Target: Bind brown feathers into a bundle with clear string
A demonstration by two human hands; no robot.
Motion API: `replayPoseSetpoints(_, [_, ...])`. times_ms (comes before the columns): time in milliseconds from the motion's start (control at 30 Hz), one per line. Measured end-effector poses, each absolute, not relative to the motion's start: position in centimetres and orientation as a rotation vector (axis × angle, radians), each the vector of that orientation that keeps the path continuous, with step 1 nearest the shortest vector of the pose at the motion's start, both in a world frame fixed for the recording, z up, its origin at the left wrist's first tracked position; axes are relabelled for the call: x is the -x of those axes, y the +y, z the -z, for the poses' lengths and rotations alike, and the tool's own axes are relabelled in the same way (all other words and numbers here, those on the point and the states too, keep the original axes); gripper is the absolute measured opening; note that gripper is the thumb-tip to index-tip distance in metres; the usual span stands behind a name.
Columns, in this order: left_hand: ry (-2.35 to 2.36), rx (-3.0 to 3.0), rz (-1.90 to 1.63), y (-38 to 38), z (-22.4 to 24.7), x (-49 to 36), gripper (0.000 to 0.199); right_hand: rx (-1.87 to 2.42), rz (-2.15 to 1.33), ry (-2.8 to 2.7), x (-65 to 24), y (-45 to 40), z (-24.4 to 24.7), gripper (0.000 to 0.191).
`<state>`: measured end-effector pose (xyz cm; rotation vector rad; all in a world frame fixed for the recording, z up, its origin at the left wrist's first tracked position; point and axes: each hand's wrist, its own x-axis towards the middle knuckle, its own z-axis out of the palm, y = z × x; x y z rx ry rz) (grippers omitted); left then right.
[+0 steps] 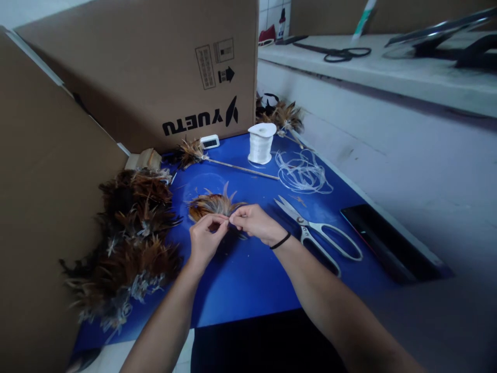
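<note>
A brown and grey feather bundle [212,204] lies on the blue tabletop in front of me, its pale ends gathered at my fingertips. My left hand [207,239] pinches at those ends with thumb and forefinger. Right beside it, my right hand [256,223], with a black band on the wrist, is closed in a pinch at the same spot. The fingertips of both hands nearly touch; whether a thin strand is between them is too small to tell. Metal scissors [306,224] lie with blades apart, just right of my right hand.
Many tied feather bundles [140,243] are heaped at left. Behind stand a white ribbon spool [261,145], a tangle of clear strands [305,173] and a feather-tipped stick [244,168]. A dark phone [388,241] lies at right. Cardboard [135,67] walls the back and left.
</note>
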<state>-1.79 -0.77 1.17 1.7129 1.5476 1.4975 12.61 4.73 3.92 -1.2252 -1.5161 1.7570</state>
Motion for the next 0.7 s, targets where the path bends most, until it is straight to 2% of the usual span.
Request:
replayPoseSetpoints(100, [1.487, -1.524, -1.505, -0.6, -0.7, 1.7, 0.01, 1.234, -1.688, -1.594, -12.9, 4.8, -4.1, 0.015])
replayPoseSetpoints(400, [1.404, -1.192, -1.463, -0.1, -1.0, 1.6, 0.032, 1.225, -1.719, -1.65, -13.3, 5.0, -3.9, 0.006])
replayPoseSetpoints(700, [1.356, -1.142, -1.386, 0.3, -0.7, 1.7, 0.038, 1.163, -1.405, -1.953, -13.6, 5.4, -2.4, 0.012])
